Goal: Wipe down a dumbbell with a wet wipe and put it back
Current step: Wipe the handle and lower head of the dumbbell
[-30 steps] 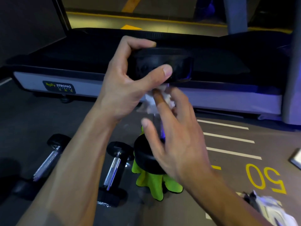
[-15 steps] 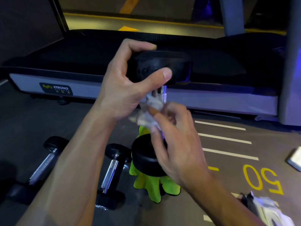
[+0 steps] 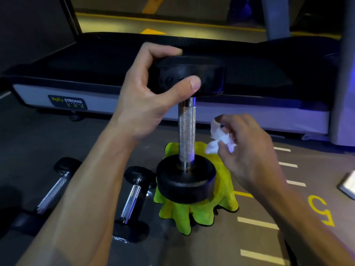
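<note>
A black dumbbell [image 3: 186, 131] with a knurled chrome handle stands upright, its lower head resting on a yellow-green cloth [image 3: 201, 214] on the floor. My left hand [image 3: 146, 98] grips the upper black head, thumb across its front. To the right of the handle, my right hand [image 3: 247, 150] pinches a crumpled white wet wipe [image 3: 219, 139]. The wipe is a short way off the handle and does not touch it.
Two smaller dumbbells [image 3: 132, 200] [image 3: 51, 191] lie on the dark floor at the left. A treadmill deck [image 3: 249, 116] with a "Body Strong" label runs across behind. White and yellow floor markings [image 3: 257, 222] are at the right, and a white object [image 3: 348, 186] sits at the right edge.
My right hand has slid the wipe down the handle and pulled it away to the right, leaving the chrome handle bare. My left hand keeps its grip on the upper head.
</note>
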### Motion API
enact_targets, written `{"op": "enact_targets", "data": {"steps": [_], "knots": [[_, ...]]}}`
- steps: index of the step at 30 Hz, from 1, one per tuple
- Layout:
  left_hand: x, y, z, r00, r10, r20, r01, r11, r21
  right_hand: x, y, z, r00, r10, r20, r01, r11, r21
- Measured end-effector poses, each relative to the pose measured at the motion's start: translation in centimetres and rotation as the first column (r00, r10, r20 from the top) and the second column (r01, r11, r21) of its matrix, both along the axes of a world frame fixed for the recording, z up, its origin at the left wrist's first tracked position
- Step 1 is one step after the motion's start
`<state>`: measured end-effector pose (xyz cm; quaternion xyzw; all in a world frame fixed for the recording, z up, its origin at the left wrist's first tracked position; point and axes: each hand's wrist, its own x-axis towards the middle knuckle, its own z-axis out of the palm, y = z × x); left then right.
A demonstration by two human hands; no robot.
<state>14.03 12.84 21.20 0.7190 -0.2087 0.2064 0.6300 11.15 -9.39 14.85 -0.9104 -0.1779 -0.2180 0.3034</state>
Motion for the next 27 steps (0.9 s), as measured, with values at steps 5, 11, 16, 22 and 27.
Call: {"op": "enact_targets", "data": {"steps": [5, 11, 16, 22, 27], "knots": [[0.0, -0.3, 0.0, 1.000, -0.007, 0.016, 0.007, 1.000, -0.001, -1.0, 2.4, -0.3, 0.950, 0.161, -0.266, -0.068, 0.943, 0.326], [0.1, -0.2, -0.1, 1.000, -0.004, 0.018, 0.005, 1.000, -0.016, -3.3, 1.6, -0.8, 0.868, 0.357, -0.344, -0.181, 0.874, 0.451], [0.0, -0.3, 0.0, 1.000, 0.000, 0.008, 0.000, 1.000, -0.016, -1.8, 1.8, -0.5, 0.830, 0.377, -0.412, -0.202, 0.891, 0.408], [0.2, -0.2, -0.1, 1.000, -0.009, 0.000, 0.009, 1.000, -0.004, 0.5, 4.9, 1.7, 0.984, 0.176, 0.013, -0.157, 0.843, 0.514], [0.4, -0.1, -0.2, 1.000, 0.004, 0.011, -0.004, 1.000, -0.029, -1.1, 3.7, -1.0, 0.948, 0.301, -0.106, -0.224, 0.864, 0.450]]}}
